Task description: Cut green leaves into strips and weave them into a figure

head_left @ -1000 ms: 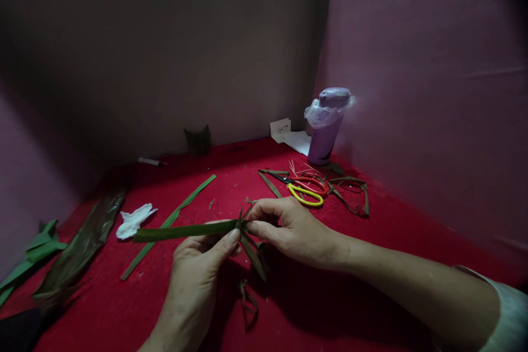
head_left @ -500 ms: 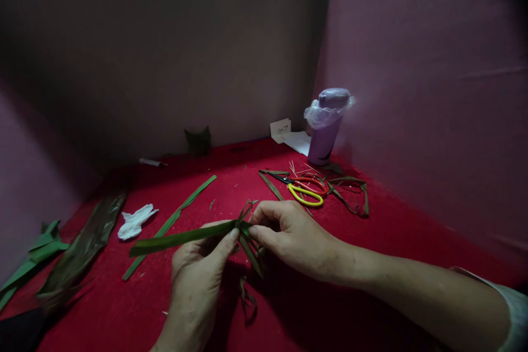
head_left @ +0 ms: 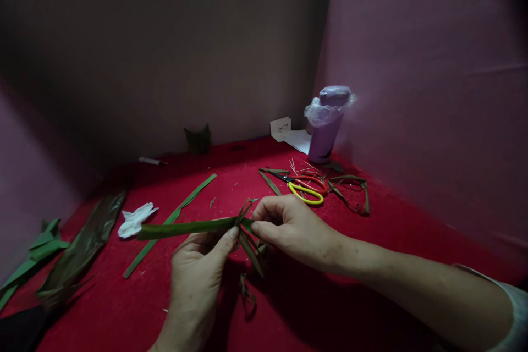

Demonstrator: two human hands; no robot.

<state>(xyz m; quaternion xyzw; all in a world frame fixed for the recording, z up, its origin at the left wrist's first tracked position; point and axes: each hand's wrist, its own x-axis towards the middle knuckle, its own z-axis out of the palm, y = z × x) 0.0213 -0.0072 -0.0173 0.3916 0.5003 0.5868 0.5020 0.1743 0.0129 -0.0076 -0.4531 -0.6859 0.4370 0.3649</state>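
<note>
Above the red tabletop (head_left: 94, 316), the strip (head_left: 185, 228) runs approx crosswise, its free end off to the L, w/ the L hand (head_left: 200, 267) nearer, fingers pinching it nr its R end, & the R hand (head_left: 299, 234), fingers pinching a green tip (head_left: 246, 224) just beside.

The green leaf strip (head_left: 187, 227) in the grip looks smooth with a soft sheen, and the red cloth (head_left: 330, 313) beneath lies matt and slightly fuzzy. Left of the grip I see crumpled, matt white tissue (head_left: 136, 221) and a brown leaf (head_left: 88, 242), glossy and wrinkled; beyond the grip, rightward, scissors (head_left: 291, 181) with dark metal blades and smooth plastic-looking handles, and a satiny purple cup (head_left: 324, 142) ringed with shiny crinkled film (head_left: 322, 114)
</note>
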